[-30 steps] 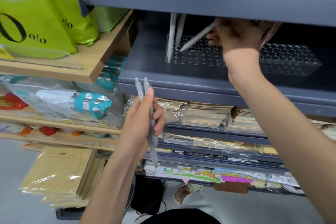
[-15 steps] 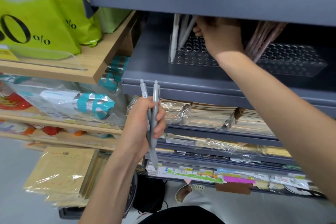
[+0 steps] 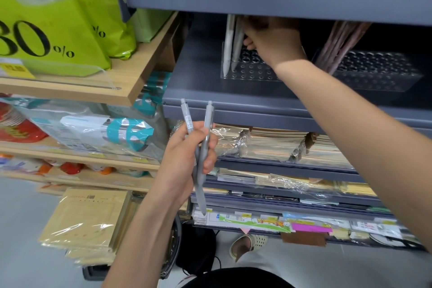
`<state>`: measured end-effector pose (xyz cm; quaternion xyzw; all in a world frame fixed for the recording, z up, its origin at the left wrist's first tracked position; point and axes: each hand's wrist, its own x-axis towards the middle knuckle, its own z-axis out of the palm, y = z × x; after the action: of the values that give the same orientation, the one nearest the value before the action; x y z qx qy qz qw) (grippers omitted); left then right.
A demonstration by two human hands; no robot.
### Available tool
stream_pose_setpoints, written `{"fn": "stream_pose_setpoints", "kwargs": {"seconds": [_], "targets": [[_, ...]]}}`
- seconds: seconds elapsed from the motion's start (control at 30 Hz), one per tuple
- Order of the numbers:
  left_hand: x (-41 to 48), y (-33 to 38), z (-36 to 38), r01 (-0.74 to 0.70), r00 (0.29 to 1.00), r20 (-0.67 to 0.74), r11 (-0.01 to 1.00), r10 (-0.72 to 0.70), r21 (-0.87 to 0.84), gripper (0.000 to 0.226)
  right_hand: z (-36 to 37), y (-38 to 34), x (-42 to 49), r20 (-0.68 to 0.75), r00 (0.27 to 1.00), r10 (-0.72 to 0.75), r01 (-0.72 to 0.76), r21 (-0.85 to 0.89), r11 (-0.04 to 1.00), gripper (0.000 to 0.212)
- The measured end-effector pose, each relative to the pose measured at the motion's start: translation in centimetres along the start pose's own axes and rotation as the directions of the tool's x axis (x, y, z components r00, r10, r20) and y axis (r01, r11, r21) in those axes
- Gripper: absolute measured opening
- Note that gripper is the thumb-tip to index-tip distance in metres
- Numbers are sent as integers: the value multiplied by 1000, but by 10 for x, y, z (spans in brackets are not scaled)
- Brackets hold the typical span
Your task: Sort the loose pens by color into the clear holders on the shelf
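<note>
Two grey pens [image 3: 200, 192] in left hand [image 3: 182, 161], right hand [image 3: 273, 40] at white pens [image 3: 230, 47] in clear holder [image 3: 252, 75]

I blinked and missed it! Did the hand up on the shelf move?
Yes. The right hand slid left along the clear holder, ending right beside the white pens.

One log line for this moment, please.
left hand: grips two grey pens | right hand: at white pens in left clear holder, grip unclear | pink pens: in right clear holder
</note>
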<state>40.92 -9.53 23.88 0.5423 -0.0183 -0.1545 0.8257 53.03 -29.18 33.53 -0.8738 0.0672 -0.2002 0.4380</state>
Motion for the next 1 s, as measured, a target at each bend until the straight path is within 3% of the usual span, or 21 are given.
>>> {"fn": "stream_pose_setpoints", "kwargs": {"seconds": [0.17, 0.47, 0.8, 0.93, 1.0], "targets": [[-2, -4, -2, 1, 1000, 25, 1000, -1, 8, 14, 4, 0, -2, -19, 996, -85, 84, -33, 996, 21], [-3, -4, -5, -70, 994, 87, 993, 62, 93, 18, 0, 2, 3, 41, 997, -66, 66, -4, 998, 28], [-2, 0, -6, -84, 995, 62, 990, 77, 112, 15, -4, -11, 6, 178, 983, 51, -24, -151, 988, 24], [0, 5, -9, -108, 994, 39, 990, 104, 92, 13, -7, -8, -31, 107, 992, 67, -77, 86, 993, 20], [0, 5, -7, -116, 993, 43, 990, 112, 83, 14, -9, -1, -57, 330, 940, 84, -146, 165, 975, 21]]}}
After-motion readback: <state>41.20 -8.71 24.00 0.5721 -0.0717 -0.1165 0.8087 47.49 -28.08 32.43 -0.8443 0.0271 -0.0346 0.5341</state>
